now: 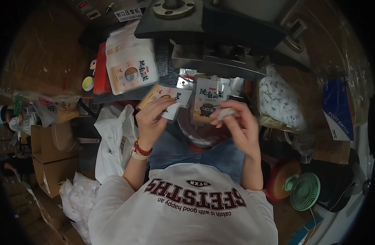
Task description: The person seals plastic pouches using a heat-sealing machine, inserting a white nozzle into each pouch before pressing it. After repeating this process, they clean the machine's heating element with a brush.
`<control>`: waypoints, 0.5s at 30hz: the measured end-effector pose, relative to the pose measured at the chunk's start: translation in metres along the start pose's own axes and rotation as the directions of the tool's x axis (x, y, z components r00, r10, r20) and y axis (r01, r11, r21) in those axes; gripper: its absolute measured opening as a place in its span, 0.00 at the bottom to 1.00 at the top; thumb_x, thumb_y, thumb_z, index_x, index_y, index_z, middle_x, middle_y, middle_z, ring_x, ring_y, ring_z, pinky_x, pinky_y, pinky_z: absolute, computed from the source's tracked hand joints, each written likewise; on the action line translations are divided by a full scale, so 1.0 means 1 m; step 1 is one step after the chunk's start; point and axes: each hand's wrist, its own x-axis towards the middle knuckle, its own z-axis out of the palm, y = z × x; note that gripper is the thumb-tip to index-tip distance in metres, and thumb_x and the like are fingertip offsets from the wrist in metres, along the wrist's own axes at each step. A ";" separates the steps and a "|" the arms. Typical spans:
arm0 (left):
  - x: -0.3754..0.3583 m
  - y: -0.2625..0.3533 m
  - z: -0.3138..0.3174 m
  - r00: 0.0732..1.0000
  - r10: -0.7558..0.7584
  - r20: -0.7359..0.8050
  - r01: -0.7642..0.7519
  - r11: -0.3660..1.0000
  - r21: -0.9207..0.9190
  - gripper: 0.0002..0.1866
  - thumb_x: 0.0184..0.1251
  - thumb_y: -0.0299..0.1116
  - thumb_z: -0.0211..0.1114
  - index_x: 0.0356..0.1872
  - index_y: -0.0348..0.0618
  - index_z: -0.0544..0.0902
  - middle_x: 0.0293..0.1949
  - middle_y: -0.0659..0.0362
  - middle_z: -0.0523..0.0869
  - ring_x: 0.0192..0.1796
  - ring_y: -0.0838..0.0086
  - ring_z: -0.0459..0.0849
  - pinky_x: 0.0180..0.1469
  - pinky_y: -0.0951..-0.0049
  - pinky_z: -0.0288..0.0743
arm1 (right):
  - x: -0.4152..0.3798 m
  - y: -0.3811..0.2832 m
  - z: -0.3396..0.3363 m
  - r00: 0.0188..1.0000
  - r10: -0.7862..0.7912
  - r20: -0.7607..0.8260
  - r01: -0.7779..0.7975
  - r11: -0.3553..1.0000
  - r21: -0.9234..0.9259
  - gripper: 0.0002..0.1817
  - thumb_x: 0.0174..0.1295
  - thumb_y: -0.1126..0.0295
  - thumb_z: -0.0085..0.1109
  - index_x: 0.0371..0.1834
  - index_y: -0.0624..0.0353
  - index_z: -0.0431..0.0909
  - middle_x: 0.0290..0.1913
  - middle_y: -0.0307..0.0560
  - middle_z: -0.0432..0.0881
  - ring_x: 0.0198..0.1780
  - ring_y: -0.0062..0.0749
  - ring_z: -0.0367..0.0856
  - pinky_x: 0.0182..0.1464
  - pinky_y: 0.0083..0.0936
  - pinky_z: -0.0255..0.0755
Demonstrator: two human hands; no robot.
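My left hand is closed on a flat printed pouch, white and orange, tilted over my lap. Right in front of me, another printed pouch with a dark pot picture hangs upright under the metal part of a machine. My right hand is beside that pouch's lower right corner, its thumb and fingers pinching a small white piece. The piece's exact kind I cannot tell.
A stack of printed pouches lies at the back left beside a red box. To the right stands a bag-lined box of small white parts. A blue foot switch box and a green fan are farther right. Cardboard boxes stand left.
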 end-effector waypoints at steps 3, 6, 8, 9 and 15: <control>0.003 0.020 0.003 0.991 0.112 0.068 -0.117 0.990 0.075 0.23 0.39 0.15 0.60 0.42 0.42 0.85 0.43 0.57 0.87 0.48 0.64 0.86 0.48 0.69 0.79 | 0.003 0.012 0.011 0.999 -0.009 0.038 0.013 0.992 -0.122 0.14 0.62 0.74 0.62 0.49 0.65 0.74 0.39 0.48 0.83 0.39 0.28 0.81 0.43 0.23 0.76; 0.008 0.034 -0.001 0.966 0.192 0.170 -0.229 0.946 0.231 0.25 0.38 0.18 0.61 0.44 0.44 0.84 0.44 0.60 0.87 0.46 0.65 0.86 0.45 0.69 0.79 | 0.012 0.007 0.007 0.915 -0.287 0.283 0.402 0.693 -0.599 0.19 0.56 0.75 0.66 0.51 0.61 0.76 0.35 0.45 0.80 0.34 0.34 0.79 0.39 0.22 0.72; 0.011 0.040 -0.007 0.951 0.189 0.244 -0.241 0.948 0.208 0.24 0.38 0.19 0.62 0.44 0.44 0.84 0.45 0.61 0.86 0.46 0.64 0.85 0.43 0.69 0.79 | 0.010 -0.009 0.002 0.872 -0.267 0.409 0.489 0.457 -0.743 0.22 0.52 0.73 0.67 0.52 0.57 0.78 0.37 0.44 0.79 0.36 0.40 0.78 0.39 0.28 0.72; 0.012 0.042 -0.008 0.929 0.177 0.324 -0.245 0.952 0.182 0.24 0.39 0.20 0.63 0.45 0.45 0.83 0.46 0.62 0.86 0.45 0.64 0.85 0.40 0.70 0.79 | 0.010 -0.009 0.001 0.874 -0.268 0.405 0.485 0.455 -0.747 0.22 0.52 0.73 0.67 0.52 0.57 0.78 0.37 0.44 0.79 0.36 0.40 0.78 0.39 0.28 0.72; 0.000 0.000 0.055 0.741 -0.337 0.581 0.476 0.874 -0.102 0.11 0.59 0.32 0.69 0.43 0.42 0.86 0.35 0.57 0.88 0.35 0.82 0.85 0.32 0.79 0.76 | 0.016 -0.004 -0.010 0.913 -0.285 0.292 0.385 0.368 -0.847 0.23 0.54 0.71 0.66 0.55 0.57 0.77 0.47 0.46 0.79 0.46 0.43 0.78 0.47 0.33 0.73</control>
